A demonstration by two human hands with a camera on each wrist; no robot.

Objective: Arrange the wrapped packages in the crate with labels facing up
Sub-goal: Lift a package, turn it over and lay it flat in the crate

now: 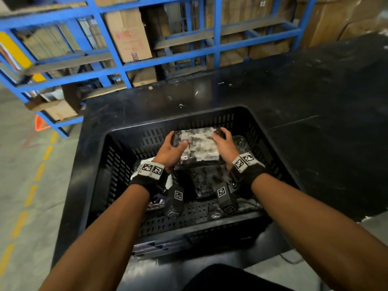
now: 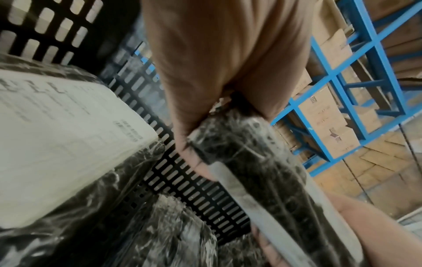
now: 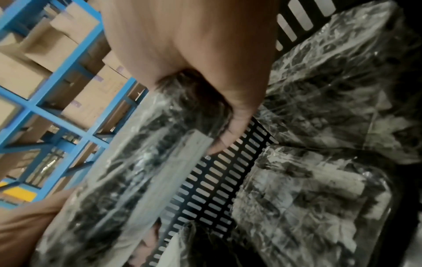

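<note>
I count one black slotted crate [image 1: 126,164] on a black table [image 1: 315,101], and in my hands one wrapped package [image 1: 199,143], a flat dark block in clear film with a pale label side turned up. Inside the crate I can make out at least four more wrapped packages, though the pile is blurred: one with a white printed label facing up [image 2: 57,135] near the crate's left wall, and two label-less film-wrapped ones [image 3: 342,90] [image 3: 308,198] toward its right wall.

My left hand [image 1: 171,151] grips the held package's left edge, thumb on top, fingers curled over the far corner. My right hand [image 1: 223,144] clamps the opposite edge the same way. Both forearms reach forward over the crate's near rim, wrists level, holding the package above the crate's far half.
</note>
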